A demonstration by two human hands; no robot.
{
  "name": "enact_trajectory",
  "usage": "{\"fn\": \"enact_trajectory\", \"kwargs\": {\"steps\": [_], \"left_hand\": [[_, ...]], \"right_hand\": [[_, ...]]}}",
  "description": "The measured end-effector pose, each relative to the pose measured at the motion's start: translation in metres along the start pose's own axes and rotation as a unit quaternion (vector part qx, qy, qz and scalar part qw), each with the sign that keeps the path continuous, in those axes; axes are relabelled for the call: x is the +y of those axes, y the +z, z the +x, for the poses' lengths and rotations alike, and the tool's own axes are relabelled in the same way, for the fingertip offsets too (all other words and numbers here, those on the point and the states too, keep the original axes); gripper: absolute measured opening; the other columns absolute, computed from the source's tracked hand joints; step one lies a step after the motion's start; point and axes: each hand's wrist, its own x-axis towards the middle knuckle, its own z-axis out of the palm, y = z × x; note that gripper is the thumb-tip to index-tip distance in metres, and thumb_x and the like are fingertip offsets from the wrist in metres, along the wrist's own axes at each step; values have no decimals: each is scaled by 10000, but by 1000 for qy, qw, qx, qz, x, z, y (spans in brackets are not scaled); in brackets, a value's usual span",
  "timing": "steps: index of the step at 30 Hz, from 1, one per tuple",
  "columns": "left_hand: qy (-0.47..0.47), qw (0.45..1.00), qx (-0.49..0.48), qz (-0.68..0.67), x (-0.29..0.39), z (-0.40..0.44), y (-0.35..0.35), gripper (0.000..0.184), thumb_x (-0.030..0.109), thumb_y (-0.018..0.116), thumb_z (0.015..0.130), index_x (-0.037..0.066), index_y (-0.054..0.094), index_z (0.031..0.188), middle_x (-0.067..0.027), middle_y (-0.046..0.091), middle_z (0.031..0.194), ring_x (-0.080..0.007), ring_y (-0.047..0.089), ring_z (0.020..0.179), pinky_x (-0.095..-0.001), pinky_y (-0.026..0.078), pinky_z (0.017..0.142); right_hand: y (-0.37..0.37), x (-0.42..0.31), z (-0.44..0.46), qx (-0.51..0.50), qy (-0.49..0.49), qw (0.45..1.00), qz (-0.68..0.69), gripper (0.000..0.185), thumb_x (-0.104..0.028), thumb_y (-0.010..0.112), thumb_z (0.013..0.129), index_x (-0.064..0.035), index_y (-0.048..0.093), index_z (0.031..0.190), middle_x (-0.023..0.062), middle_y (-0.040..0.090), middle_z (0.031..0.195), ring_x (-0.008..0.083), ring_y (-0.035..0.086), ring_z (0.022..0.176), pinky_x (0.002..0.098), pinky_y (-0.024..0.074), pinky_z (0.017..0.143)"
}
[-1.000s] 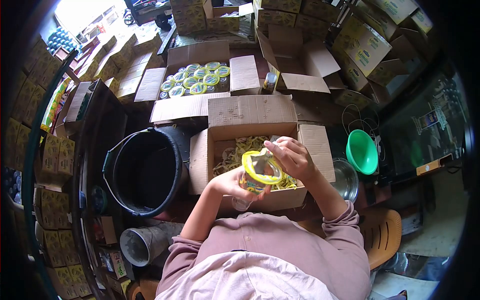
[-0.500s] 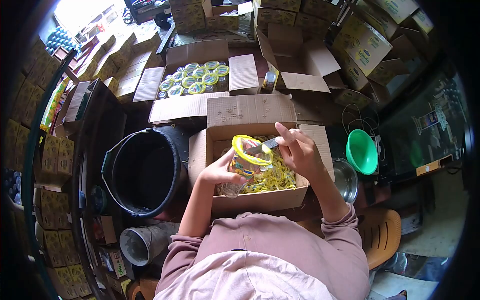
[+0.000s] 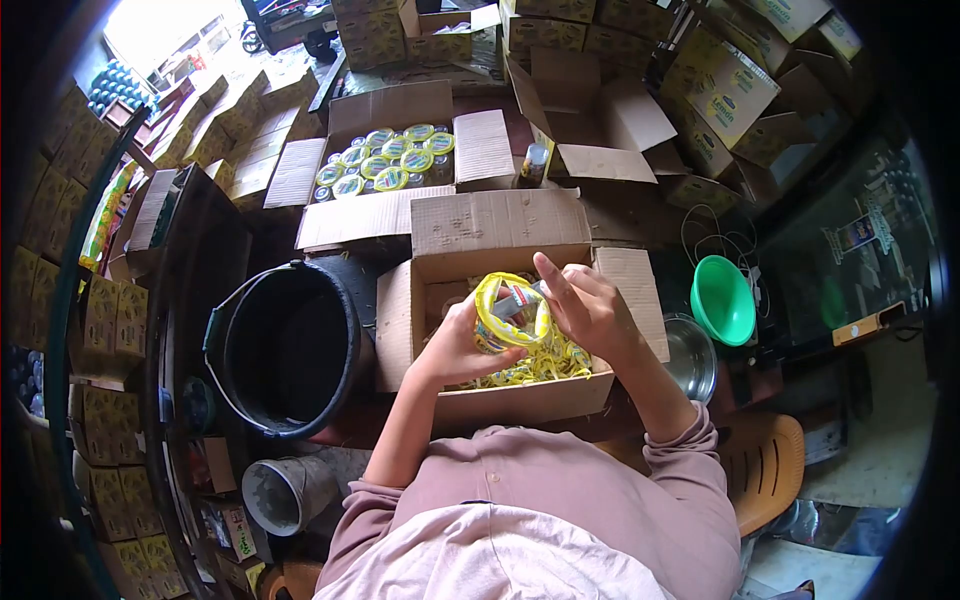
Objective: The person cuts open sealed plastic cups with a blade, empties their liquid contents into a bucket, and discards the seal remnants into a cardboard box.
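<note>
My left hand is wrapped round a clear plastic jar with a printed label and a yellow band round its end. That end is tilted up towards me, above an open carton. My right hand is closed on a flat grey blade, seemingly a cutter knife, its index finger pointing upward. The blade lies across the banded end of the jar; whether it cuts in I cannot tell. Below, yellow plastic strips fill much of the carton.
Behind stands a carton of yellow-topped jars, with a single jar beside it and an open carton. A black bucket is at left. A green bowl and a metal bowl are at right.
The jar has turned so its banded end faces me more, and its clear base has gone out of sight. My right hand has shifted slightly left and down with the knife.
</note>
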Motion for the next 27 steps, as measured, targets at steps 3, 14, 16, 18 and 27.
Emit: {"fn": "enact_trajectory", "kwargs": {"steps": [3, 14, 16, 18, 27], "left_hand": [[3, 998, -53, 12, -7, 0, -2, 525, 152, 710, 648, -4, 477, 1091, -83, 593, 913, -150, 566, 824, -299, 452, 784], [-121, 945, -188, -237, -2, -3, -4, 464, 90, 678, 655, 30, 500, 1079, -29, 590, 888, -85, 547, 771, -235, 463, 720], [-140, 917, -223, -300, -6, -3, -2, 436, 97, 681, 659, 37, 515, 1058, -33, 596, 868, -89, 552, 766, -239, 466, 718], [-118, 890, -283, -337, -10, -1, 1, 409, 122, 676, 673, 16, 519, 1035, -50, 593, 812, -109, 563, 708, -243, 473, 660], [-120, 606, -435, -655, -22, -4, 26, 601, 247, 665, 680, -104, 402, 1091, -134, 516, 694, -171, 524, 553, -263, 429, 484]], "right_hand": [[0, 0, -2, -5, -10, 1000, 2, 663, 5, 599, 676, 32, 378, 1301, 43, 461, 582, 167, 514, 587, 298, 483, 637], [-1, -1, -9, -7, -33, 999, 18, 683, -19, 622, 662, 37, 380, 1298, 31, 474, 599, 158, 538, 618, 295, 502, 689], [-1, -1, -10, -4, -37, 999, 22, 676, -24, 628, 656, 38, 396, 1288, 28, 472, 600, 155, 539, 619, 297, 505, 688], [-2, -2, -10, -3, -36, 999, 34, 652, -27, 632, 659, 41, 418, 1271, 26, 474, 604, 154, 544, 622, 301, 509, 689], [0, -4, -4, 46, -54, 992, 106, 430, 45, 673, 658, 22, 574, 1075, 39, 560, 686, 163, 567, 633, 322, 520, 650]]}}
